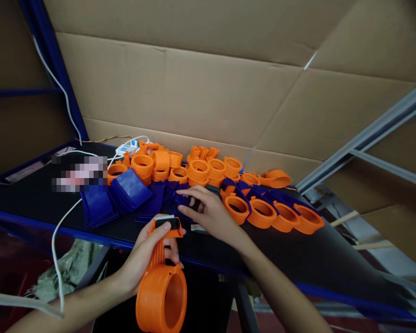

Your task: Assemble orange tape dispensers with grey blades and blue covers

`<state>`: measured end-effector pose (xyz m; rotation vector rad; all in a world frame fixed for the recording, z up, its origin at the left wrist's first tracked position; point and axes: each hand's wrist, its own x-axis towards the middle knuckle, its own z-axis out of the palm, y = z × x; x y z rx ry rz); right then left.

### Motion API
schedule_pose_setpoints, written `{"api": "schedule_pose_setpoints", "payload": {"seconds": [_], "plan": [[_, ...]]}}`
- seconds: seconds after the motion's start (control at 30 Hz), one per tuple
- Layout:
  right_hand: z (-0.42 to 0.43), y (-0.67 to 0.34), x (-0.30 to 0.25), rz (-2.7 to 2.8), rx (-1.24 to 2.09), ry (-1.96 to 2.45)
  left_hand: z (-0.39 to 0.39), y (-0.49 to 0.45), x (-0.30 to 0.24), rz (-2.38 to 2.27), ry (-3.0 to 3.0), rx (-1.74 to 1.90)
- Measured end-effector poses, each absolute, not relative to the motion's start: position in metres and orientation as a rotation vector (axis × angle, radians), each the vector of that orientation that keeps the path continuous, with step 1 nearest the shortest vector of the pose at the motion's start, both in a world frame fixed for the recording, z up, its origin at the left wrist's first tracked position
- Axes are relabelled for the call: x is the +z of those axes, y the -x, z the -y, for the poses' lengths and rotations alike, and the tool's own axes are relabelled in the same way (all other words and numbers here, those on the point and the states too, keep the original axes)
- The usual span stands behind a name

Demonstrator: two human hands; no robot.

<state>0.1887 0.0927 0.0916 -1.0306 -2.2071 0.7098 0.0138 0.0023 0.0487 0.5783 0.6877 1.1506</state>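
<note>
My left hand (152, 247) is closed around the neck of an orange plastic tape dispenser (145, 296), with the thumb pressed on the black part at its head. A pale toothed edge runs along the top of that head, and the large ring hangs below the hand. My right hand (208, 208) reaches over the table with thumb and index finger apart; nothing shows between them. Close to its fingertips lies a heap of small dark blue pieces (171, 192), partly hidden by the fingers. Stacks of flat blue sheets (130, 189) lie to their left.
Orange dispensers (198, 170) stand piled at the back of the black table (319, 259). A row of dispensers with blue pieces (262, 212) is on the right. A white cable (57, 249) hangs over the front edge at left, and a power strip (127, 147) sits behind.
</note>
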Motion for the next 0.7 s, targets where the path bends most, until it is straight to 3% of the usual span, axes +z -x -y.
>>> {"api": "schedule_pose_setpoints", "payload": {"seconds": [0.1, 0.2, 0.7], "plan": [[-0.079, -0.199, 0.091, 1.935, 1.159, 0.946, -0.002, -0.014, 0.049, -0.707, -0.55, 1.173], [-0.062, -0.2, 0.081, 1.752, 1.342, 0.881, -0.003, -0.015, 0.047, -0.716, -0.53, 1.183], [-0.037, -0.192, 0.065, 1.817, 0.929, 0.964, -0.006, -0.014, 0.041, -0.739, -0.537, 1.138]]}}
